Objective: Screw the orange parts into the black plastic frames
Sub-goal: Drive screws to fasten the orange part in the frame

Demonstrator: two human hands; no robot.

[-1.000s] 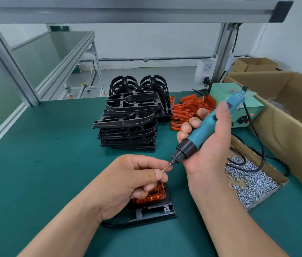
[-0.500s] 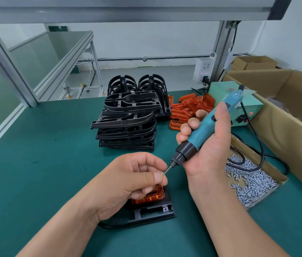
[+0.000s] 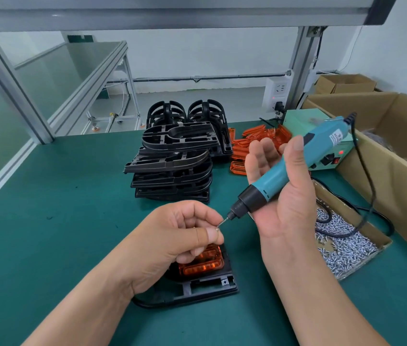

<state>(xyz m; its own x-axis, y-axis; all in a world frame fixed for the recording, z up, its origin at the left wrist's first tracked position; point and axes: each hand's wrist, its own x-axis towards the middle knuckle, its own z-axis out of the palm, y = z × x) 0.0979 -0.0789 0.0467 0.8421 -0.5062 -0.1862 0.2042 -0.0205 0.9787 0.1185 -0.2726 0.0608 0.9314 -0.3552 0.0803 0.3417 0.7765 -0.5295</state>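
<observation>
Bench mat, green. L hand at 6 o'clock, thumb and forefinger pinching small screw, other fingers curled, over black frame w/ orange part seated in it. Frame stack at 12; loose orange parts at 1. R hand grips electric screwdriver, thumb along barrel, fingers loosely wrapped behind; bit tip right at screw. Screw tray at 3.
</observation>
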